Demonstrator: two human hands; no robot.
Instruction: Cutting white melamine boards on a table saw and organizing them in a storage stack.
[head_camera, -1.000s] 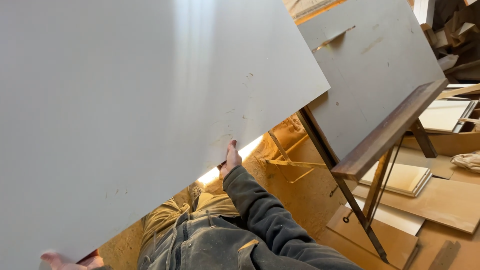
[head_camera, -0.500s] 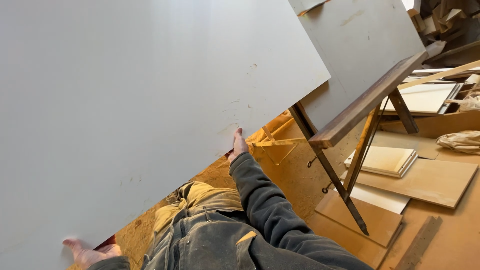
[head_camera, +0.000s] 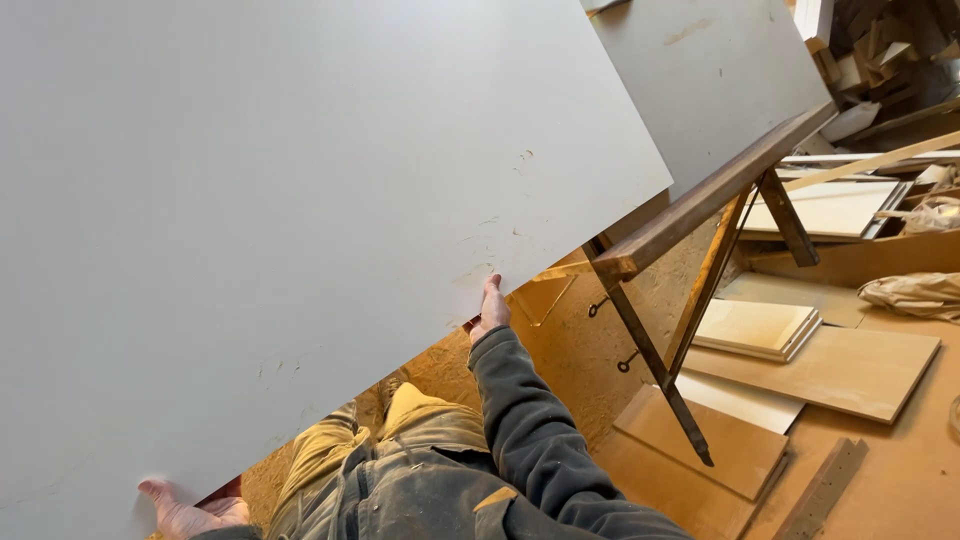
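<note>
Moved: your left hand (head_camera: 190, 512) shows further into the lower left than before.
Panel: white panel (head_camera: 280, 210) fills the upper left.
Fingers: both clenched on its lower edge, right hand (head_camera: 490, 308) centre.
Risk: the panel may strike the sawhorse (head_camera: 690, 215).

Two white panels (head_camera: 300, 200); one wooden trestle (head_camera: 690, 230); two hands (head_camera: 490, 310).

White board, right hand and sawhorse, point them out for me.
white board (head_camera: 300, 200), head view, middle of its face
right hand (head_camera: 491, 308), head view, back of the hand
sawhorse (head_camera: 700, 205), head view, top rail
</note>
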